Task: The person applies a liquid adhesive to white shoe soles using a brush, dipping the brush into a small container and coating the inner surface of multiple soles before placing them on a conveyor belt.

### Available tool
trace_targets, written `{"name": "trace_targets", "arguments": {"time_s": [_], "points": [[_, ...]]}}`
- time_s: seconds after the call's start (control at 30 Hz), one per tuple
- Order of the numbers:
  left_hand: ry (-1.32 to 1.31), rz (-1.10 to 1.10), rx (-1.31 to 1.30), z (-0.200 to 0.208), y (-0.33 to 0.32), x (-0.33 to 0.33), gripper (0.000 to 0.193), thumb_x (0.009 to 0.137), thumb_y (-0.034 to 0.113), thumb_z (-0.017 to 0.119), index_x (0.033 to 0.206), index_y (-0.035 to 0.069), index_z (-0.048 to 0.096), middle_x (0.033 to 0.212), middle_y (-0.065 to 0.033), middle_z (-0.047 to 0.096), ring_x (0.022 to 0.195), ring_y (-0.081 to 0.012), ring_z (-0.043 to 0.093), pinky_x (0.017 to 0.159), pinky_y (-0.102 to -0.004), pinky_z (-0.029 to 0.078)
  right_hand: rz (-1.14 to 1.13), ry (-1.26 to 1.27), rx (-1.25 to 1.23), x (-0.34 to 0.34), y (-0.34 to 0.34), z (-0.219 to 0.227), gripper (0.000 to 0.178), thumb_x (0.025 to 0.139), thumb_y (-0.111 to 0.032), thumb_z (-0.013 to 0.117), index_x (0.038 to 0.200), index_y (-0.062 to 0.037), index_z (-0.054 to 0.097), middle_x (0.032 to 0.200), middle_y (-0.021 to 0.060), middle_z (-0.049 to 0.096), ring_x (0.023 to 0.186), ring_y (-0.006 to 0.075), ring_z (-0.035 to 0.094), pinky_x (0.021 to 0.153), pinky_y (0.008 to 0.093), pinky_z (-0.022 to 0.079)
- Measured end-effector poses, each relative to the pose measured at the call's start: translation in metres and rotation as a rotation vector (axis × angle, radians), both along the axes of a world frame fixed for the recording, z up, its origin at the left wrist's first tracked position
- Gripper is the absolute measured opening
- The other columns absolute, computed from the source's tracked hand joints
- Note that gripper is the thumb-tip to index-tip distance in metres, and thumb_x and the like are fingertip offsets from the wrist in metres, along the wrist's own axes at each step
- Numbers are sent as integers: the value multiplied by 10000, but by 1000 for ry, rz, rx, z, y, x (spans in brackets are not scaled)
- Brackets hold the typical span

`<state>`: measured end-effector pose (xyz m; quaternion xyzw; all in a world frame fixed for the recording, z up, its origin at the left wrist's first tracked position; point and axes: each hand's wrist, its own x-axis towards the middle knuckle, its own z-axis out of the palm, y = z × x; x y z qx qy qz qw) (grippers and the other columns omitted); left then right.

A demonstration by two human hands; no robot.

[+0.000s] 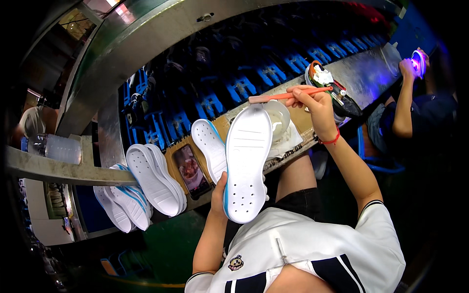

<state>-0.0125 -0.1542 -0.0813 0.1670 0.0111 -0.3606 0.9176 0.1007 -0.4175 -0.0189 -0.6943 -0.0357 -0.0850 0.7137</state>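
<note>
A white shoe sole with a blue edge is held up in front of me, its dotted face toward me. My left hand is closed around the side of its lower part. The fingers behind the sole are hidden. Between the fingers of my right hand is an orange-handled brush, its bristle end at the sole's top edge. Just behind the sole stands a white bowl on white paper. Another white sole with a blue edge lies to the left, partly covered by the held one.
A phone lies on the bench at left, beside several white soles. To the right sits a dark shoe with white stuffing. Rows of blue holders run behind the bench. At far right a person holds a purple-lit item.
</note>
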Motion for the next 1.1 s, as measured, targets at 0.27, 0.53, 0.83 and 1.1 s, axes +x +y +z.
{"name": "trace_targets", "arguments": {"time_s": [0.27, 0.53, 0.83, 1.1], "points": [[-33, -15, 17, 9, 3, 2, 719, 916, 531, 381, 1367, -26, 328, 1181, -242, 544, 973, -359, 622, 828, -488, 524, 133, -40, -102, 3, -1, 19, 219, 899, -124, 564, 958, 69, 649, 806, 105, 682, 741, 127, 638, 718, 231, 471], [-92, 237, 217, 3, 2, 18, 640, 939, 476, 388, 1355, -10, 347, 1202, -183, 555, 1041, -283, 604, 873, -399, 510, 196, -285, -426, -26, 19, 10, 132, 863, -78, 606, 938, 5, 677, 791, 85, 683, 762, 168, 638, 709, 280, 490], [-132, 660, 473, 4, -4, 42, 606, 941, 470, 425, 1310, -10, 393, 1173, -145, 558, 1032, -209, 586, 889, -337, 467, 375, -333, -475, -77, 37, -2, 129, 826, -9, 609, 936, 3, 674, 814, 82, 688, 733, 193, 634, 673, 275, 482], [-130, 510, 455, 10, 2, 32, 638, 948, 491, 401, 1347, -5, 356, 1210, -149, 547, 1075, -208, 573, 913, -348, 464, 407, 308, 107, -73, 48, -1, 184, 896, -86, 554, 959, 70, 626, 783, 136, 679, 744, 162, 647, 711, 270, 489]]}}
